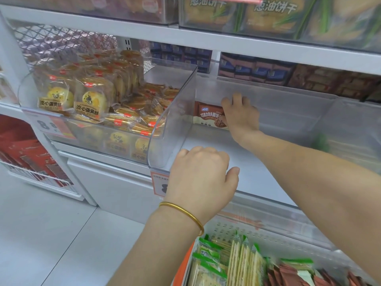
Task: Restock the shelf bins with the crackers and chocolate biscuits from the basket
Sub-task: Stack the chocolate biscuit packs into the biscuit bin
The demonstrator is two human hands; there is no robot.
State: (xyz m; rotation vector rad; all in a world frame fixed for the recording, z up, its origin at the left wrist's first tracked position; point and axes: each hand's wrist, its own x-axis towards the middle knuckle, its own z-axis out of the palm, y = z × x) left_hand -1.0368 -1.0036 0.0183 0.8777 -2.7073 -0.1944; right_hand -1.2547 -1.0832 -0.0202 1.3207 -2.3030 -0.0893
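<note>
Brown biscuit pack stands deep in the clear bin, pinched by the right hand; the left hand grips the bin's front rim.

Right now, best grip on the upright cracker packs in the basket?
Pinch the upright cracker packs by their top edges, coming down from above: they stand on edge, packed side by side in the basket, so only the tops are exposed.
</note>
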